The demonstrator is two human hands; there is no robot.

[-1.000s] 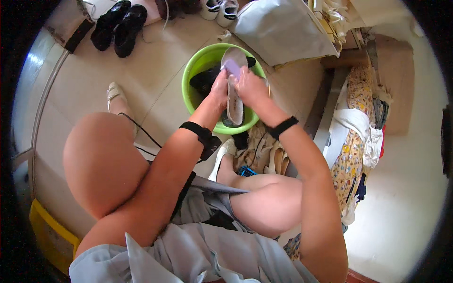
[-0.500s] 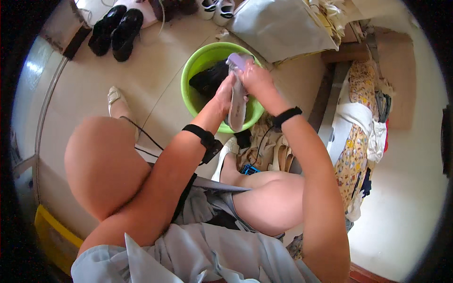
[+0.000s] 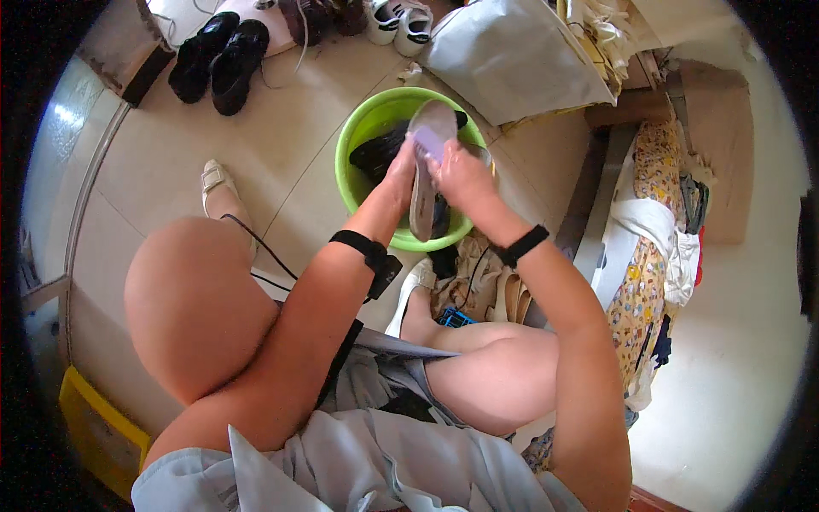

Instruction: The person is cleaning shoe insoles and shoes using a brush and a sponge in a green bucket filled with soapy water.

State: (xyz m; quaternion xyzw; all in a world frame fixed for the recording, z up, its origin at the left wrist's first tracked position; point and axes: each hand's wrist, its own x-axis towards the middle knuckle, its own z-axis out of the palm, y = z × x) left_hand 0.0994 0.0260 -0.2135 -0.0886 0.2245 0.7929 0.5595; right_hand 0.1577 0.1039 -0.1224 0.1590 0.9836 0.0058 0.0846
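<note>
Over a green basin (image 3: 345, 175), my left hand (image 3: 399, 177) is closed around the left edge of a wet, pale grey insole (image 3: 421, 205), which stands lengthwise with its broad end away from me. My right hand (image 3: 465, 175) grips a small lavender block (image 3: 429, 142) and presses it against the insole's upper face. Whether the block is a brush or a bar of soap I cannot make out. Dark shoes (image 3: 381, 154) lie inside the basin, partly covered by my hands and the insole.
Black shoes (image 3: 239, 68) stand at the far left, white sneakers (image 3: 399, 26) farther back. A large silvery bag (image 3: 503, 64) sits beyond the basin. To the right runs a low shelf with patterned cloth (image 3: 636, 282). Beige flats (image 3: 510, 297) lie by my right foot.
The lavender block has slid down the insole toward me, uncovering its far end. My right hand has moved nearer with it. My left hand still holds the insole.
</note>
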